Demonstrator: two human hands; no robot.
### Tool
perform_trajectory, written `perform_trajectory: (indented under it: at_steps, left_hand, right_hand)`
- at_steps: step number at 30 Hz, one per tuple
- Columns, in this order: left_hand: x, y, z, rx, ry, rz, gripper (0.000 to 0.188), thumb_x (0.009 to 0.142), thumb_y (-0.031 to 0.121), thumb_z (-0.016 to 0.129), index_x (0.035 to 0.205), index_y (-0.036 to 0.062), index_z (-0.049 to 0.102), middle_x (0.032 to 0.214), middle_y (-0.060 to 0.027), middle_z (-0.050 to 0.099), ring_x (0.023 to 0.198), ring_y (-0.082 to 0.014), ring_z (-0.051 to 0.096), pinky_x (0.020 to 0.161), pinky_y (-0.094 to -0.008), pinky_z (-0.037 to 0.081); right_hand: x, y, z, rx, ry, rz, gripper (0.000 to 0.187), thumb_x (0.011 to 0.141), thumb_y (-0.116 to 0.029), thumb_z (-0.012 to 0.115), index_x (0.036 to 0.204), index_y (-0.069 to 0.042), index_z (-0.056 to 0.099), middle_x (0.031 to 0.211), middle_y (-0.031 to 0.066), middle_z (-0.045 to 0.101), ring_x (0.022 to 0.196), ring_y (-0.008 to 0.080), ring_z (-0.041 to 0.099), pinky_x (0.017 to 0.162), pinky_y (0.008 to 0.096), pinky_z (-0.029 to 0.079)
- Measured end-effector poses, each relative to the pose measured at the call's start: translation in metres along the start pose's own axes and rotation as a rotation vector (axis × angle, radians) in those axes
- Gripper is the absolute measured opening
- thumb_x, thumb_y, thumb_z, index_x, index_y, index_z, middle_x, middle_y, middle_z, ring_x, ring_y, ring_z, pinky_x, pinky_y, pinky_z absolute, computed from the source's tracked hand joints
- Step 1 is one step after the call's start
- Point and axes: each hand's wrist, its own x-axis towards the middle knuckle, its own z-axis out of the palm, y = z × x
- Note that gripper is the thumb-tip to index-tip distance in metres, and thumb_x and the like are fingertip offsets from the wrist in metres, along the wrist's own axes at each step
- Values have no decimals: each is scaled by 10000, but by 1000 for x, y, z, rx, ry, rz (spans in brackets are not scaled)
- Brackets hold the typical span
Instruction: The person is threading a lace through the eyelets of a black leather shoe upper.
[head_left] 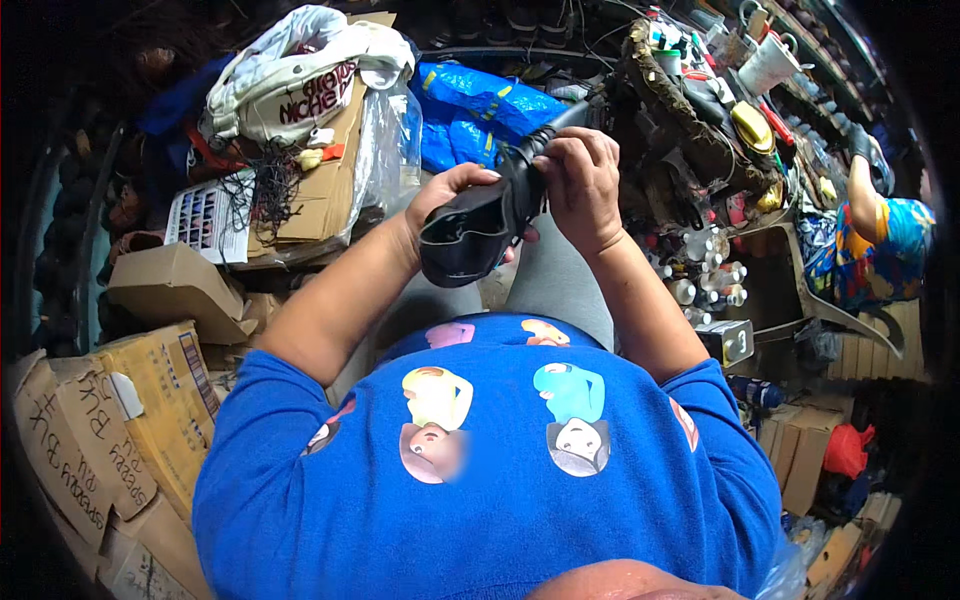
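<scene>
In front of my lap I hold a black shoe upper (pixel 462 238), its open end facing me and showing a thin pale edge. My left hand (pixel 440 205) is wrapped round its left side, thumb on top and fingertips showing below. My right hand (pixel 582 190) is closed in a pinch at the upper right edge of the piece. Whether a thread or other small part sits in that pinch is hidden. Behind the upper, a dark slim shape (pixel 578 112) slants up to the right.
Cardboard boxes (pixel 150 400) stand on the left. A white cloth bag (pixel 290 85) and black cords (pixel 268 190) lie on cardboard, beside a blue bag (pixel 490 100). A cluttered worktable (pixel 650 95) and several bottles (pixel 705 270) are on the right. A co-worker (pixel 880 240) is at far right.
</scene>
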Motion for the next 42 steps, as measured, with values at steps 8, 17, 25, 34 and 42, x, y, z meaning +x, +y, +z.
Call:
perform_trajectory:
  at_steps: [8,17,25,34,42]
  left_hand:
    - [12,16,2,1743,783,187,610,683,290,754,1173,1,535,1062,-149,624,967,-216,600,861,-329,464]
    - [-49,55,21,2415,643,562,520,553,71,716,1055,59,581,1002,-152,608,963,-337,572,854,-400,453]
    - [-63,56,0,2021,764,285,533,585,140,717,1096,58,585,991,-102,608,873,-201,594,814,-300,457]
    - [-39,52,8,1385,347,-180,645,653,151,755,1222,-7,495,1069,-42,583,974,-121,519,880,-260,407]
    - [-30,62,15,1258,323,-161,637,653,144,737,1224,-1,496,1085,-45,580,998,-120,513,917,-263,392]
  right_hand:
    - [25,-1,-70,528,-117,670,121,890,-156,554,937,-45,540,775,35,568,732,129,547,640,277,433]
    - [-70,163,-292,1289,580,1100,242,976,-180,417,747,-107,396,656,-5,353,605,114,338,590,287,328]
    - [-255,233,-464,653,1115,1513,398,1003,-333,308,689,-99,380,559,1,301,486,144,306,496,299,334]
    - [-314,170,-358,-624,-1548,1585,656,712,-542,694,1084,-6,629,1061,178,643,957,294,612,846,389,466]
    - [-76,42,-100,1084,-502,1025,772,765,-366,670,1400,-72,344,1304,88,464,1216,195,415,1029,357,298]
